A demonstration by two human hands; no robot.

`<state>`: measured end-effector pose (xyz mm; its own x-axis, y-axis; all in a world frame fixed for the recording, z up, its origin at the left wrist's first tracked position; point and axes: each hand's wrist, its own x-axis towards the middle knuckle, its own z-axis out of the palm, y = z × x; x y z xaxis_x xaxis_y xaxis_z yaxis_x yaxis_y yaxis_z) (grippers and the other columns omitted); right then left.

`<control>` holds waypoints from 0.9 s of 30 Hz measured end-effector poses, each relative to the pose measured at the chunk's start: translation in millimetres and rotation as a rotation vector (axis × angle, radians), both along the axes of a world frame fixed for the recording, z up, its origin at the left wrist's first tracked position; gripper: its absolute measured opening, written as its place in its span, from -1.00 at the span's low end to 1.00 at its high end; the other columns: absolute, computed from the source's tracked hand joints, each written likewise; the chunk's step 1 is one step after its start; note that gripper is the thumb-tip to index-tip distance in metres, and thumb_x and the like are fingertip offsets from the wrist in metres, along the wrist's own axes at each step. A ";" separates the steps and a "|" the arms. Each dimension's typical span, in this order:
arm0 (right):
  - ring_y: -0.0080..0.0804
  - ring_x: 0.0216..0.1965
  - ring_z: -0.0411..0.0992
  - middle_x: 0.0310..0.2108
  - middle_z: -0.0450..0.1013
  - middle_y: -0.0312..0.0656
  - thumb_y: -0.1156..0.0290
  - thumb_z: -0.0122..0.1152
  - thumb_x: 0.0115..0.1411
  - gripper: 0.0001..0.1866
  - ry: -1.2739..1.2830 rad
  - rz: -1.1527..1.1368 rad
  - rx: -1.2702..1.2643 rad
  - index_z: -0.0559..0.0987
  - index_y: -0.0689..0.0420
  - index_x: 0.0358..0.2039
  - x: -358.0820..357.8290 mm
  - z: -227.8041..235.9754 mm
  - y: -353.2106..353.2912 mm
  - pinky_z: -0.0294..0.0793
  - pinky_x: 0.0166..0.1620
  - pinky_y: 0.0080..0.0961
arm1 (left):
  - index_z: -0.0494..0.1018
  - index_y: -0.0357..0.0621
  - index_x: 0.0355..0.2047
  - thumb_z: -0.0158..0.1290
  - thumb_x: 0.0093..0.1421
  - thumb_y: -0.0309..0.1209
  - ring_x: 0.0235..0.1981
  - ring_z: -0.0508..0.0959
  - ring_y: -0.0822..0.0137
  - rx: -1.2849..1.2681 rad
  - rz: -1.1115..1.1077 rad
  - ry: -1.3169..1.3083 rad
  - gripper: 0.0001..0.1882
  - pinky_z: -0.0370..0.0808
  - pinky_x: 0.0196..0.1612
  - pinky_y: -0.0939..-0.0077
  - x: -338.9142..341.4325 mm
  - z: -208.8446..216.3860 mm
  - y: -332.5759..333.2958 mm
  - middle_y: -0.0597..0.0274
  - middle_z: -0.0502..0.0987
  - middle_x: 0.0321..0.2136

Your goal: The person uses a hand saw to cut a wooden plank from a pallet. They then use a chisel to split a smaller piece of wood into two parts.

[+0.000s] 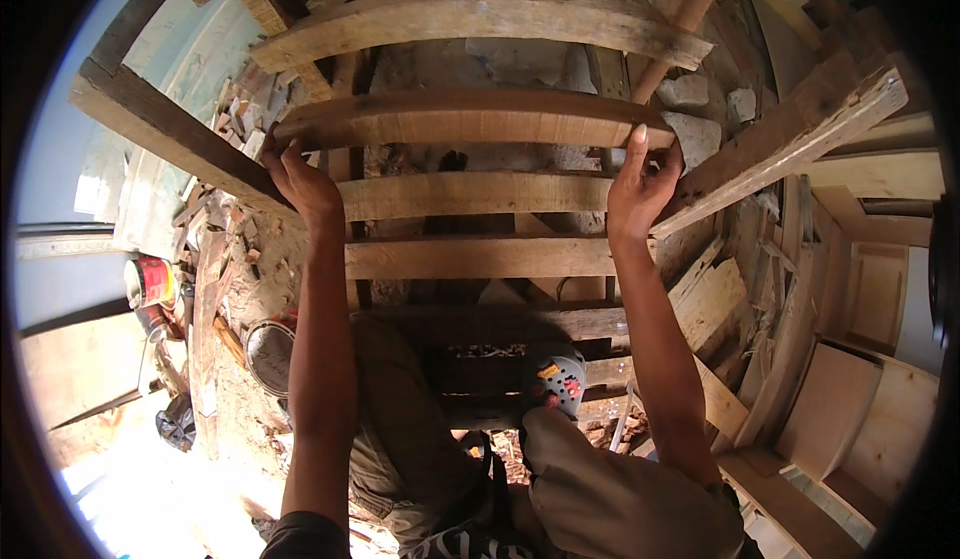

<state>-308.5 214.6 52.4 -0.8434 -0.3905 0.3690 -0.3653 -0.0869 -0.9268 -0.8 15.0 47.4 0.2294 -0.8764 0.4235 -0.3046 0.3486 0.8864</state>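
A wooden board (470, 124) with a reddish-brown top edge spans crosswise in front of me. My left hand (308, 187) is closed round its left end, the fingers partly hidden behind the wood. At the other end my right hand (643, 187) grips it, thumb on the near face and fingers curled behind. Below the board lie parallel wooden slats (480, 195) of a rack-like frame. A further crosspiece (490, 14) sits beyond it. Whether the held board rests on the frame cannot be told.
Thick beams flank the work, one at left (180, 129) and one at right (790, 144). A foot in a grey clog (556, 379) stands on the lower slats. Buckets (150, 281) and wood scraps (240, 224) lie at left; cabinet-like wooden panels (830, 409) stand at right.
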 end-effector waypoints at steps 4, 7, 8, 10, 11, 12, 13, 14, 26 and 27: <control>-0.18 -0.03 0.36 -0.10 0.44 0.10 -0.02 0.21 0.32 -0.29 0.062 -0.125 0.044 0.42 0.51 0.04 -14.4 6.8 -13.1 0.34 0.09 -0.31 | 0.33 -0.30 0.17 -0.14 0.32 -0.26 0.06 0.41 0.18 0.024 -0.011 0.057 -0.51 0.26 0.20 0.33 0.1 -0.3 -3.9 -0.01 0.40 0.06; -0.09 -0.07 0.37 -0.17 0.44 0.12 -0.08 0.11 0.35 -0.32 0.142 -0.251 0.221 0.47 0.46 -0.02 -21.2 10.9 -18.7 0.35 0.07 -0.24 | 0.40 -0.33 0.11 -0.02 0.34 -0.25 -0.04 0.46 0.26 -0.033 -0.039 -0.005 -0.55 0.33 0.11 0.41 4.0 -1.9 -8.5 0.05 0.46 -0.02; -0.05 -0.08 0.37 -0.19 0.43 0.14 -0.09 0.06 0.37 -0.33 0.158 -0.255 0.253 0.48 0.44 -0.04 -28.8 11.6 -17.5 0.34 0.06 -0.22 | 0.42 -0.33 0.09 0.03 0.34 -0.23 -0.07 0.47 0.29 0.027 -0.077 0.094 -0.55 0.35 0.07 0.44 -6.1 4.9 -2.5 0.08 0.48 -0.06; 0.01 -0.11 0.37 -0.21 0.42 0.16 -0.10 -0.06 0.41 -0.33 0.133 -0.260 0.302 0.49 0.42 -0.07 -38.9 11.7 -18.0 0.34 0.04 -0.20 | 0.46 -0.33 0.05 0.12 0.32 -0.18 -0.13 0.49 0.34 0.075 -0.110 0.178 -0.53 0.39 -0.01 0.48 -11.6 13.1 0.6 0.14 0.52 -0.13; 0.03 -0.13 0.36 -0.21 0.41 0.17 -0.10 -0.12 0.43 -0.33 0.092 -0.264 0.324 0.50 0.41 -0.09 -42.6 10.7 -18.2 0.33 0.04 -0.19 | 0.47 -0.33 0.04 0.16 0.31 -0.15 -0.16 0.49 0.35 0.070 -0.110 0.164 -0.51 0.40 -0.05 0.50 -9.9 9.9 -2.6 0.16 0.53 -0.17; 0.05 -0.14 0.35 -0.21 0.39 0.18 -0.11 -0.18 0.45 -0.32 0.052 -0.265 0.345 0.50 0.41 -0.10 -42.9 10.5 -19.6 0.33 0.03 -0.19 | 0.48 -0.33 0.02 0.19 0.29 -0.12 -0.19 0.50 0.37 0.063 -0.107 0.149 -0.49 0.41 -0.08 0.51 -9.2 10.2 -4.8 0.19 0.55 -0.20; 0.07 -0.13 0.35 -0.19 0.39 0.21 -0.10 -0.22 0.46 -0.31 0.054 -0.249 0.307 0.49 0.41 -0.09 -41.9 9.5 -20.6 0.32 0.04 -0.18 | 0.49 -0.33 -0.02 0.20 0.28 -0.10 -0.19 0.50 0.37 0.042 -0.059 0.108 -0.49 0.41 -0.09 0.49 -9.9 9.8 -6.7 0.18 0.55 -0.21; 0.09 -0.12 0.35 -0.17 0.38 0.23 -0.09 -0.27 0.47 -0.31 0.057 -0.233 0.269 0.49 0.42 -0.07 -40.3 8.1 -21.8 0.31 0.05 -0.18 | 0.50 -0.33 -0.05 0.20 0.28 -0.08 -0.19 0.50 0.36 0.021 -0.010 0.068 -0.49 0.42 -0.11 0.47 -10.8 9.1 -8.5 0.18 0.55 -0.21; 0.12 0.01 0.32 -0.10 0.42 0.21 0.00 -0.28 0.48 -0.40 0.226 -0.243 0.234 0.56 0.28 -0.01 -48.3 -17.8 -17.9 0.25 0.17 -0.16 | 0.55 -0.44 -0.10 0.20 0.18 0.15 -0.20 0.55 0.18 0.229 0.160 -0.455 -0.26 0.46 -0.07 0.34 -5.1 -16.9 -26.4 -0.11 0.58 -0.22; 0.12 -0.01 0.34 -0.12 0.42 0.20 0.01 -0.24 0.47 -0.41 0.207 -0.226 0.215 0.56 0.29 -0.02 -46.4 -20.5 -21.8 0.27 0.16 -0.15 | 0.55 -0.45 -0.09 0.16 0.21 0.16 -0.20 0.55 0.19 0.252 0.188 -0.532 -0.26 0.46 -0.06 0.36 4.0 -29.3 -33.2 -0.11 0.59 -0.22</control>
